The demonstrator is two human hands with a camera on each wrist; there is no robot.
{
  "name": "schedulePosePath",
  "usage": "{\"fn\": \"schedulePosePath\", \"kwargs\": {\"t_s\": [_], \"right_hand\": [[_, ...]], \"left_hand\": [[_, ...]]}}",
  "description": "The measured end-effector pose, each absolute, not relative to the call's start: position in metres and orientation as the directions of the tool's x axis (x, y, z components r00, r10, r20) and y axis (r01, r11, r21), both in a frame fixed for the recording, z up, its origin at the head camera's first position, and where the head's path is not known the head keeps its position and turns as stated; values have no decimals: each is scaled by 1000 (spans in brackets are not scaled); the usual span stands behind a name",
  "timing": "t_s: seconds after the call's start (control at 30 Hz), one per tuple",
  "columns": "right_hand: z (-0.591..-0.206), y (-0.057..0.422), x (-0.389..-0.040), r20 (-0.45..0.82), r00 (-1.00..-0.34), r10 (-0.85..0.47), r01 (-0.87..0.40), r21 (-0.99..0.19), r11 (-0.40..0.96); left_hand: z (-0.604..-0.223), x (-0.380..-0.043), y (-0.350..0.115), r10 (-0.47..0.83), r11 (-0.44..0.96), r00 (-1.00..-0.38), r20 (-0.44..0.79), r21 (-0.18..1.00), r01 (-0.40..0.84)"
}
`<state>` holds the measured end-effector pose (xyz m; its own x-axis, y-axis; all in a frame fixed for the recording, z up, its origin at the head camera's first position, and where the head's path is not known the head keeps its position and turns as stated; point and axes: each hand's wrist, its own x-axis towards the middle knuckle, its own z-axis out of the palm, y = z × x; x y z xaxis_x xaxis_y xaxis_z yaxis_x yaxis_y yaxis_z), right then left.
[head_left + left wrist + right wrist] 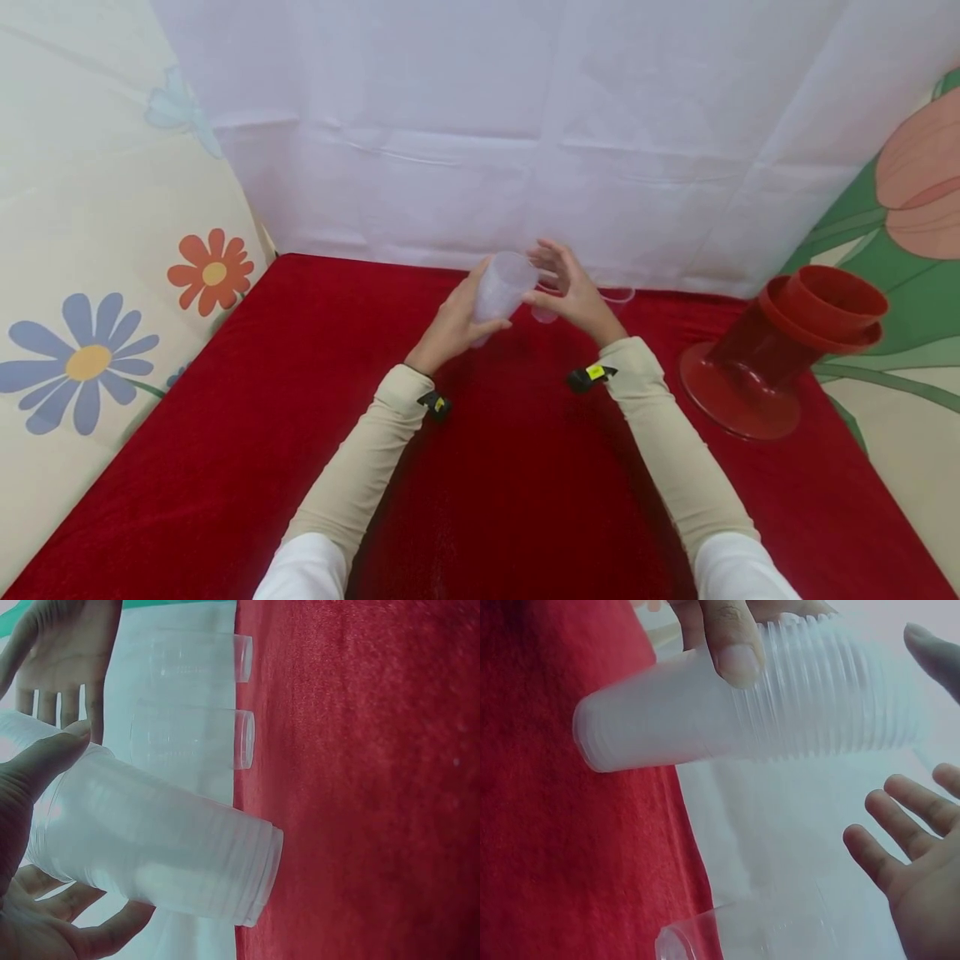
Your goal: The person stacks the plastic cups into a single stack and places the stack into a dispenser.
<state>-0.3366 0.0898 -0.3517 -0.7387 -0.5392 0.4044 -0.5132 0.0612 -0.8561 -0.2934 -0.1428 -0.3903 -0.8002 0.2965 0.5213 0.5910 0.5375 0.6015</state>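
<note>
My left hand (453, 319) grips a stack of clear plastic cups (501, 292), thumb on one side and fingers round the other. The stack tilts above the table, and its many nested rims show in the right wrist view (817, 690). Beside the stack's mouth, my right hand (570, 292) is spread with its fingers apart, holding nothing; a gap separates it from the cups in the right wrist view. Two single clear cups (187, 739) stand upright on the red cloth behind the hands, partly hidden by the right hand in the head view.
Red cloth (517, 483) covers the table. A red plastic cylinder with a wide round base and flared top (780, 350) stands at the right. White fabric (450, 125) hangs along the back edge, with flower-printed panels (90, 358) at the sides.
</note>
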Motion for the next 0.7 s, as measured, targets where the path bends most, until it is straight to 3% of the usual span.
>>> {"fn": "schedulePosePath", "kwargs": {"t_s": [0.7], "right_hand": [[-346,103,-337,426,-755,-499,-522,-851,64]], "left_hand": [[-391,-294,-144,294,528,-806,514,615,586]]}}
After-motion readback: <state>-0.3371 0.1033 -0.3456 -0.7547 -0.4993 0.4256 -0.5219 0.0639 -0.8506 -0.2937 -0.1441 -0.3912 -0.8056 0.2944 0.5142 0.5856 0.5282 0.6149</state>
